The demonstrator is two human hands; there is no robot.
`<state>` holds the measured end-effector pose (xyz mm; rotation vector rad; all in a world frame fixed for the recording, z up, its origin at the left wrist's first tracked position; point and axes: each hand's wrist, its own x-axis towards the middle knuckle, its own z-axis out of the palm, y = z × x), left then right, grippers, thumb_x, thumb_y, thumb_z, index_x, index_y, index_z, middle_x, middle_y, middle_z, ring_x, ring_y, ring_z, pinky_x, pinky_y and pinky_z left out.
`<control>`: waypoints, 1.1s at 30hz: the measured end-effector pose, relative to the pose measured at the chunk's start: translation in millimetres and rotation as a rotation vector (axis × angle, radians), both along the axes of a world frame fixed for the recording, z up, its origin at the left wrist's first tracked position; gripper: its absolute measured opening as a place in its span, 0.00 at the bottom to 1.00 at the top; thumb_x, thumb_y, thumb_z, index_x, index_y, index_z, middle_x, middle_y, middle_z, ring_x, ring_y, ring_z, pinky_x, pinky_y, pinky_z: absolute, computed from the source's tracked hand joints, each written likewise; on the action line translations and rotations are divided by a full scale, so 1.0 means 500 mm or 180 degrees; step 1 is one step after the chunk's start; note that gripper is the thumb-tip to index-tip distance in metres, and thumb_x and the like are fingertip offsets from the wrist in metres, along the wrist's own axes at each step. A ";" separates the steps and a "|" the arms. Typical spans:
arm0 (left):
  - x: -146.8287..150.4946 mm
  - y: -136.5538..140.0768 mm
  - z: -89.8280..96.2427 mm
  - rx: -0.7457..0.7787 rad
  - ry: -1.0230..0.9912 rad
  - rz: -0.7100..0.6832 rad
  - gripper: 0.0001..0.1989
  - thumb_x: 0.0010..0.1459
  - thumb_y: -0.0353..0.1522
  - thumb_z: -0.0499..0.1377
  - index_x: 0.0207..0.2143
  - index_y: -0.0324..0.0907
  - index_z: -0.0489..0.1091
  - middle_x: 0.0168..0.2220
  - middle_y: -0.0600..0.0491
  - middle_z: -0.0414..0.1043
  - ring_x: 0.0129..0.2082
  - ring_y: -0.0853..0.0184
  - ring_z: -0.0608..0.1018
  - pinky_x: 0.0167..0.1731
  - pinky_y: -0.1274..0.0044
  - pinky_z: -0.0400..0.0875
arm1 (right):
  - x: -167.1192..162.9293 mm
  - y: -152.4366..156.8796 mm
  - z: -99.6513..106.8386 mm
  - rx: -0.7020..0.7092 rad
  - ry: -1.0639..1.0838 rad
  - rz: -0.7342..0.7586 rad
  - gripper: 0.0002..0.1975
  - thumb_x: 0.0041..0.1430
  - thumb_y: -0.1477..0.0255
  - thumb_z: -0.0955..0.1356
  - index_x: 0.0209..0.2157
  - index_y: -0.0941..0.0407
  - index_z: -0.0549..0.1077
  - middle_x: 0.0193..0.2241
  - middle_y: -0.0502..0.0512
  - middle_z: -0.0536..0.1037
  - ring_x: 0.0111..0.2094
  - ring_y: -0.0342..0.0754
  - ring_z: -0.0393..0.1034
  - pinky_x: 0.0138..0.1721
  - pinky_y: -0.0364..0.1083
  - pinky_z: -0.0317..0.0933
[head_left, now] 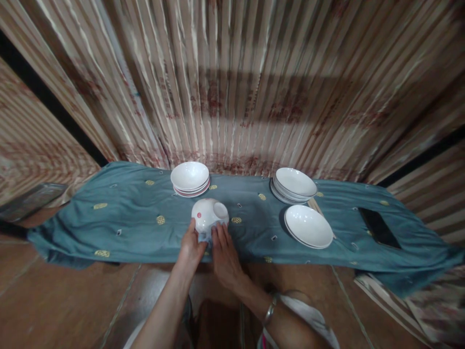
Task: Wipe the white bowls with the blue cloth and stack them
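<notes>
A white bowl (205,209) with a red mark on its outer side is tilted so that its underside and foot ring show. My left hand (192,244) grips the bowl's near left edge, with the thumb up against its side. A small light-blue cloth (205,236) lies against the near side of the bowl. My right hand (224,249) presses the cloth to the bowl with its fingers together; the right thumb is hidden.
A stack of bowls (190,176) stands behind. To the right are a stack of white plates (295,182), shallow white dishes (308,225), chopsticks (315,206) partly hidden by them and a black phone (379,227). A blue-green cloth (138,232) covers the table; a striped curtain (232,97) hangs behind.
</notes>
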<state>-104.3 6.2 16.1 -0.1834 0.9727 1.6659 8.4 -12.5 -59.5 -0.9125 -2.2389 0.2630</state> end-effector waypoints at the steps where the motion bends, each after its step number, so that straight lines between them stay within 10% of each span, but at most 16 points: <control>1: 0.004 -0.002 0.005 -0.0067 0.0068 0.0038 0.18 0.59 0.35 0.55 0.49 0.33 0.69 0.33 0.44 0.80 0.33 0.59 0.81 0.36 0.72 0.76 | 0.002 0.002 0.007 0.0116 -0.0108 0.0086 0.32 0.62 0.81 0.55 0.67 0.60 0.41 0.66 0.63 0.50 0.67 0.55 0.38 0.62 0.60 0.52; 14: 0.036 -0.020 0.013 0.0490 0.0850 0.0090 0.03 0.47 0.28 0.61 0.26 0.39 0.75 0.27 0.54 0.78 0.27 0.71 0.78 0.30 0.83 0.71 | 0.010 0.045 0.110 0.0421 -0.0131 0.0119 0.26 0.66 0.77 0.55 0.64 0.54 0.52 0.63 0.57 0.59 0.66 0.51 0.43 0.65 0.60 0.38; 24: 0.047 -0.015 0.007 0.0937 0.1315 -0.0252 0.07 0.34 0.30 0.66 0.21 0.40 0.74 0.23 0.52 0.76 0.35 0.59 0.78 0.38 0.73 0.71 | 0.031 0.084 0.158 0.0245 0.0152 -0.0189 0.25 0.65 0.74 0.56 0.63 0.55 0.56 0.63 0.58 0.60 0.66 0.50 0.45 0.64 0.57 0.37; 33: 0.046 -0.014 -0.001 0.0893 0.1080 -0.0266 0.13 0.36 0.35 0.69 0.24 0.38 0.75 0.24 0.51 0.77 0.35 0.58 0.79 0.40 0.71 0.70 | 0.053 0.168 0.154 -0.0758 0.1107 -0.0174 0.22 0.67 0.68 0.54 0.57 0.56 0.65 0.58 0.58 0.67 0.60 0.47 0.58 0.62 0.52 0.50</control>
